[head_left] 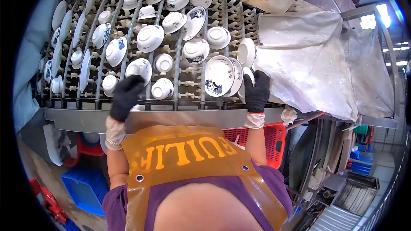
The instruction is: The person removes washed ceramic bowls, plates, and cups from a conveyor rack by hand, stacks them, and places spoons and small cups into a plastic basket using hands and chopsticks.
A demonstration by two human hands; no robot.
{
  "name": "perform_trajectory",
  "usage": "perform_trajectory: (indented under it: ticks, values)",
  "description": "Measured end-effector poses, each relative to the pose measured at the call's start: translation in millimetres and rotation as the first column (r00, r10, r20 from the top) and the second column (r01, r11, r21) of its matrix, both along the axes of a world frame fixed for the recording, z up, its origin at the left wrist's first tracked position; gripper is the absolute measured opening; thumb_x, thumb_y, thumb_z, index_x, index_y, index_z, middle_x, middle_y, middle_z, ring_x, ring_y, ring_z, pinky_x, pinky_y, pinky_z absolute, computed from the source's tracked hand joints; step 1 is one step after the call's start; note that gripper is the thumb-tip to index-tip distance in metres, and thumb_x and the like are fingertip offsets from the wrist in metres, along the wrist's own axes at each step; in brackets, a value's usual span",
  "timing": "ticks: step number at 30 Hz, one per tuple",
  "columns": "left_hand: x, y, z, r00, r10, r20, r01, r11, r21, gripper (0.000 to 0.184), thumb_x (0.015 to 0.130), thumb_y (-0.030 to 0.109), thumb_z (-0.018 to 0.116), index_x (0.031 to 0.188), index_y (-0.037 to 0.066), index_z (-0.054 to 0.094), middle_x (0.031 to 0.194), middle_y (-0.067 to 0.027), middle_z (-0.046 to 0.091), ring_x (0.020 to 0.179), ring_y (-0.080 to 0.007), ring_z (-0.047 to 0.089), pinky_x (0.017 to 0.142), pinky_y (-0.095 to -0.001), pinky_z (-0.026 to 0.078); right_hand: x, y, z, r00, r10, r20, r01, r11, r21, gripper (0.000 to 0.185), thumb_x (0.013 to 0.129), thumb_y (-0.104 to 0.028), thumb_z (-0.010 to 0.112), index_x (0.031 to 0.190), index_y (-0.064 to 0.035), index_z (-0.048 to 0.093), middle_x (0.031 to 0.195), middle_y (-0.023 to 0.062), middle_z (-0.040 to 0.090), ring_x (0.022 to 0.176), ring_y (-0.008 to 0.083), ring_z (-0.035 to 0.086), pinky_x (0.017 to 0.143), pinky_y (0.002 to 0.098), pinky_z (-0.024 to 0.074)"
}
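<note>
My left hand (127, 96), in a black glove, has its fingers closed at the lower left rim of a white bowl (140, 67) on the rack. The glove hides part of that bowl. My right hand (257, 93), also gloved in black, pinches the edge of a white dish (248, 75) at the rack's right side. Just left of it, large white plates with blue patterns (218, 75) lean together in an overlapping row. Another white dish (246, 52) stands above my right fingers. Upturned bowls (150, 38) rest between the rack's bars.
A slatted rack (188, 90) with pegs holds several plates and bowls. Its metal front edge (171, 119) runs before my body. Plastic sheeting (304, 60) covers the right end. Below are a red basket (275, 145) and a blue crate (87, 190).
</note>
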State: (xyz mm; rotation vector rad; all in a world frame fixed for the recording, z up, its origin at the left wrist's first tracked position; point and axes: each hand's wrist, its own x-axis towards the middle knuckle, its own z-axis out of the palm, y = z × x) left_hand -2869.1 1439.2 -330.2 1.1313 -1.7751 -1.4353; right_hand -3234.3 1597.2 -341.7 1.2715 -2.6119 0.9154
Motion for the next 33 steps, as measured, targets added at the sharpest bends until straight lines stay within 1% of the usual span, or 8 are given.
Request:
perform_trajectory:
  ticks: [3,6,8,10,20,26,28,33]
  values:
    - [46,-2,15,0.860,0.409,-0.305,-0.384,0.912,0.142,0.014,0.086,0.014,0.054,0.096,0.005,0.059,0.083,-0.0024,0.059,0.064,-0.0115,0.053,0.060,-0.0236,0.043,-19,23,-28,0.983,0.121,-0.138,-0.118,0.993,0.025,0.056,0.066,-0.020,0.071,0.116,-0.0055,0.049,0.097,0.0160,0.059,0.085,0.0351,0.057,0.078,0.0412,0.0454]
    - [74,-19,13,0.606,0.303,-0.736,0.029,0.916,0.401,0.026,0.095,0.034,0.044,0.099,0.013,0.057,0.056,0.0061,0.041,0.043,-0.0038,0.028,0.040,-0.0192,0.022,-26,22,-37,0.985,-0.048,0.165,0.027,0.991,0.128,0.057,0.063,-0.020,0.070,0.114,-0.0084,0.050,0.098,0.0186,0.061,0.089,0.0362,0.058,0.078,0.0413,0.0461]
    - [54,-6,32,0.459,0.763,-0.456,-0.522,0.646,0.557,0.028,0.095,0.035,0.042,0.101,0.011,0.055,0.050,0.0069,0.029,0.042,-0.0033,0.026,0.040,-0.0192,0.019,-43,19,-18,0.995,0.045,0.093,-0.050,0.997,0.051,0.046,0.062,-0.021,0.071,0.103,-0.0067,0.056,0.092,0.0187,0.063,0.084,0.0351,0.060,0.075,0.0407,0.0474]
    - [110,-10,-11,0.571,0.409,-0.712,-0.086,0.892,0.444,0.027,0.095,0.036,0.041,0.098,0.013,0.055,0.053,0.0081,0.032,0.043,-0.0015,0.025,0.039,-0.0174,0.021,-52,9,25,0.978,0.034,0.208,-0.034,0.999,-0.006,0.037,0.063,-0.018,0.070,0.096,-0.0047,0.059,0.086,0.0173,0.064,0.077,0.0308,0.063,0.070,0.0385,0.0491]
    - [68,18,-18,0.265,0.569,-0.778,-0.232,0.821,0.521,0.028,0.097,0.028,0.039,0.109,0.005,0.049,0.085,-0.0031,0.051,0.049,-0.0039,0.033,0.044,-0.0167,0.030,-161,-203,0,0.446,0.566,-0.693,-0.501,0.800,0.331,0.012,0.070,-0.016,0.052,0.078,-0.0202,0.060,0.102,0.0030,0.061,0.106,0.0215,0.052,0.097,0.0453,0.0303]
    - [85,30,-29,0.212,0.517,-0.830,-0.033,0.852,0.522,0.028,0.097,0.035,0.037,0.098,0.008,0.045,0.051,0.0031,0.032,0.040,-0.0045,0.028,0.037,-0.0190,0.023,-139,-151,-7,0.967,0.249,-0.054,-0.247,0.968,0.046,0.055,0.066,-0.017,0.069,0.119,-0.0158,0.053,0.123,0.0187,0.050,0.119,0.0339,0.043,0.100,0.0410,0.0340]
    - [88,29,-37,0.269,0.334,-0.903,0.110,0.921,0.373,0.028,0.097,0.035,0.037,0.098,0.008,0.045,0.049,0.0048,0.030,0.041,-0.0032,0.029,0.037,-0.0179,0.023,-165,-115,-51,0.947,0.179,0.266,-0.275,0.880,0.387,0.070,0.060,-0.020,0.076,0.123,-0.0108,0.048,0.117,0.0184,0.054,0.110,0.0336,0.051,0.094,0.0396,0.0401]
    - [77,24,-41,0.364,0.553,-0.749,-0.185,0.831,0.524,0.030,0.096,0.035,0.038,0.102,0.009,0.051,0.050,0.0066,0.030,0.040,-0.0014,0.026,0.035,-0.0174,0.020,-156,-68,-2,0.905,0.310,0.292,-0.356,0.927,0.118,0.056,0.060,-0.016,0.074,0.111,-0.0058,0.054,0.102,0.0162,0.061,0.095,0.0319,0.058,0.084,0.0368,0.0465]
